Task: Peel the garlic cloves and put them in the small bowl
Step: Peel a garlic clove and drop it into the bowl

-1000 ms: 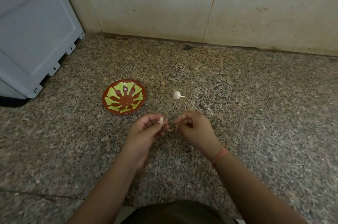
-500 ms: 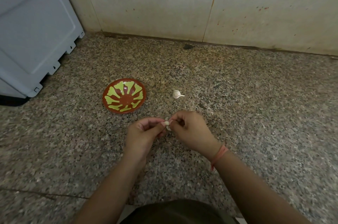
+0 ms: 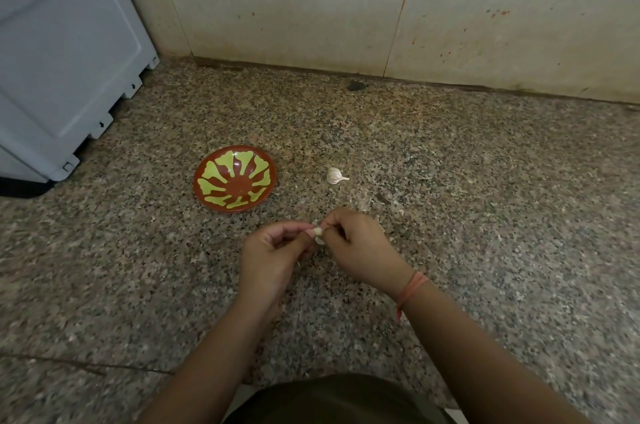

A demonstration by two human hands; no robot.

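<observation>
Both hands are pinching one clove [image 3: 318,232] near the bowl [image 3: 239,183], to its right: our left hand [image 3: 273,250] holding, our right hand [image 3: 360,243] picking skin. We are judging peeling unfinished; stripping it bare, then bowling it, is coming next. One bulb [image 3: 334,176] is lying right of the bowl.

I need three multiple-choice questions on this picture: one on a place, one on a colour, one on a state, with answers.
1. Where is the loose garlic piece relative to the small bowl?
A. inside it
B. on the counter to its right
C. on its left
2. The bowl's colours?
A. blue and white
B. red-brown with yellow-green
C. black
3. What do the left hand and right hand do?
A. lie flat
B. lift the bowl
C. pinch one clove
Answers: B, it lies on granite apart from the bowl; B, its pattern shows both; C, both pinch the clove.
</observation>
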